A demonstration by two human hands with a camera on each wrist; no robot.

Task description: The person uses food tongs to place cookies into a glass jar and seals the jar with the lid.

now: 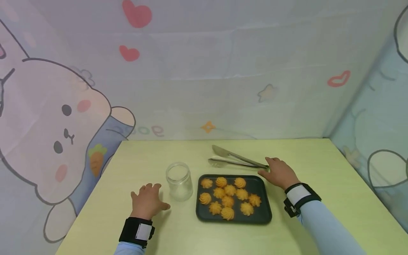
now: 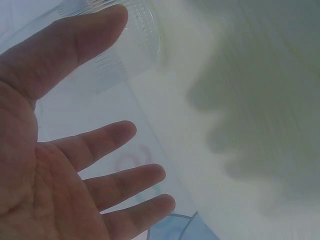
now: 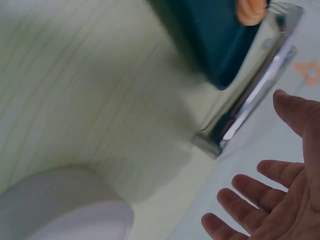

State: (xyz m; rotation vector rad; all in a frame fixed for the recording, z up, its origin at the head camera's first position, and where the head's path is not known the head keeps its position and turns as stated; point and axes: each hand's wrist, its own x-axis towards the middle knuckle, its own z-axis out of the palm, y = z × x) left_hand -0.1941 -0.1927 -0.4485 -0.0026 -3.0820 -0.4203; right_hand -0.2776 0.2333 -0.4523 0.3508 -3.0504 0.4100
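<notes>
A clear, open-topped jar (image 1: 179, 182) stands upright on the table. Just left of it hovers my left hand (image 1: 147, 201), fingers spread and holding nothing; in the left wrist view its thumb (image 2: 75, 42) overlaps the jar (image 2: 137, 37). Metal tongs (image 1: 239, 157) lie with their arms apart behind a dark baking tray (image 1: 234, 218). Several golden piped cookies (image 1: 227, 201) sit on that tray. My right hand (image 1: 280, 173) is at the hinge end of the tongs (image 3: 245, 107), fingers extended; the right wrist view shows a gap between the palm and the metal.
The pale yellow table (image 1: 178, 233) reaches back to a printed cloth backdrop (image 1: 223, 71) with hearts and a rabbit. Another cloth (image 1: 376, 141) hangs along the right side. A pale rounded object (image 3: 75, 205) fills the right wrist view's lower left corner; its kind is unclear.
</notes>
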